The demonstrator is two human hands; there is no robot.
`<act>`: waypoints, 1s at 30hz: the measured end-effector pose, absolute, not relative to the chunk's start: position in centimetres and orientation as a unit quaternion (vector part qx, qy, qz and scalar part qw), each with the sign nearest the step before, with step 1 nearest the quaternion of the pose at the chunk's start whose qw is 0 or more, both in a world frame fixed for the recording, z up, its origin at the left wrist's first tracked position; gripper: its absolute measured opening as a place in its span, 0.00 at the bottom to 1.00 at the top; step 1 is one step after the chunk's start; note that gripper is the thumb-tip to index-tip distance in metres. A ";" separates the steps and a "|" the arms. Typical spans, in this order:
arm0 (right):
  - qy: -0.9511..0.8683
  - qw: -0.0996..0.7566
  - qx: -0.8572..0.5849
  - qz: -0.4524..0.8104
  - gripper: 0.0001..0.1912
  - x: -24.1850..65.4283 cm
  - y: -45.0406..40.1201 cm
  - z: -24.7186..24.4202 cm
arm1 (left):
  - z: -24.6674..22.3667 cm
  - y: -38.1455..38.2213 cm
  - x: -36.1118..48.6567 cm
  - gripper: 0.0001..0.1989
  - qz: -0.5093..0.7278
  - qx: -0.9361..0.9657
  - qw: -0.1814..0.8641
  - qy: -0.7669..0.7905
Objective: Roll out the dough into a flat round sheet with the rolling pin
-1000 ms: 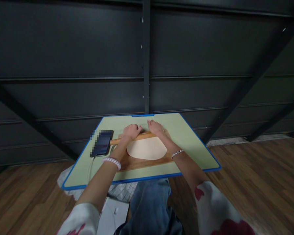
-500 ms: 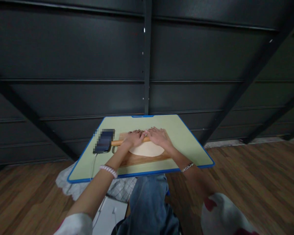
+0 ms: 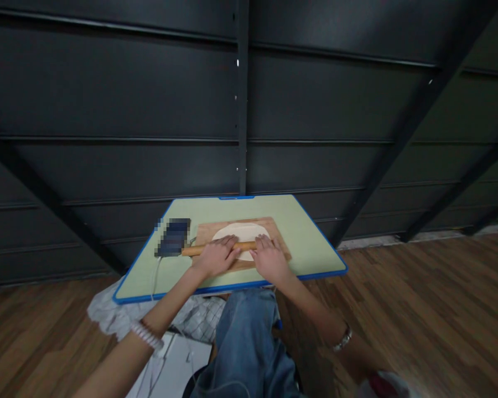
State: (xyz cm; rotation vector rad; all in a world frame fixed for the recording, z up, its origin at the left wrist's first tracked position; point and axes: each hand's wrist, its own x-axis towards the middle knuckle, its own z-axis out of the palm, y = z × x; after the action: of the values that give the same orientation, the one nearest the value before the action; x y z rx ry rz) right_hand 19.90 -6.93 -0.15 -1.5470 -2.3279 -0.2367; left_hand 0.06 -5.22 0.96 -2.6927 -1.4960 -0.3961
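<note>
Room: a dark panelled wall point(image 3: 149, 99) with metal struts is filling the upper half of the view, and a wooden plank floor point(image 3: 431, 298) is running beneath it.
Desk: a pale green desk point(image 3: 307, 243) with a blue rim is standing low against the wall, over the person's knees in blue jeans point(image 3: 249, 342).
Board: a wooden board point(image 3: 203, 232) is lying in the middle of the desk, square to its edges.
Dough: a flat round sheet of dough point(image 3: 243, 232) is lying on the board, its near edge hidden under the pin and the hands.
Rolling pin: a wooden rolling pin point(image 3: 244, 246) is lying crosswise over the near part of the dough, its left end point(image 3: 187, 251) sticking out past the board.
Left hand: the left hand point(image 3: 216, 258) is pressing down on the pin left of centre, fingers point(image 3: 228, 243) stretched flat over it, not curled round.
Right hand: the right hand point(image 3: 269, 260) is pressing on the pin just right of centre, fingers point(image 3: 265, 242) likewise flat and spread, their tips reaching onto the dough beyond the pin.
Phone: a dark phone point(image 3: 172, 245) is lying on the desk just left of the board, near the pin's free end, a cable trailing from it toward the desk's near edge.
Wrists: a beaded band point(image 3: 146, 335) is sitting on the left wrist, a metal bracelet point(image 3: 342, 339) on the right.
</note>
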 end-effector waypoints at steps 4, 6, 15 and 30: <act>-0.827 0.180 -0.525 -0.092 0.22 20.8 -8.6 -0.9 | 0.2 -6.5 -1.2 0.23 -0.133 -0.869 0.031 -0.476; -0.832 0.193 -0.513 -0.088 0.23 21.4 -8.9 -1.1 | -0.1 -7.0 -2.0 0.22 -0.134 -0.865 0.038 -0.482; -0.821 0.293 -0.490 0.000 0.14 24.0 -7.8 -0.5 | 1.2 -8.3 -4.3 0.17 -0.104 -0.848 0.055 -0.516; -0.805 0.336 -0.474 0.122 0.22 26.1 -4.3 -1.9 | 0.5 -4.7 -3.2 0.22 -0.142 -0.851 0.066 -0.501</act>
State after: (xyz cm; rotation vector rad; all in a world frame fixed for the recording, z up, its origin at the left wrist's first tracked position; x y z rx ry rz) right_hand 26.11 -4.27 -1.94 -1.2366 -2.0989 0.3182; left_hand -3.24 -4.67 0.47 -2.5669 -1.5121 -0.4269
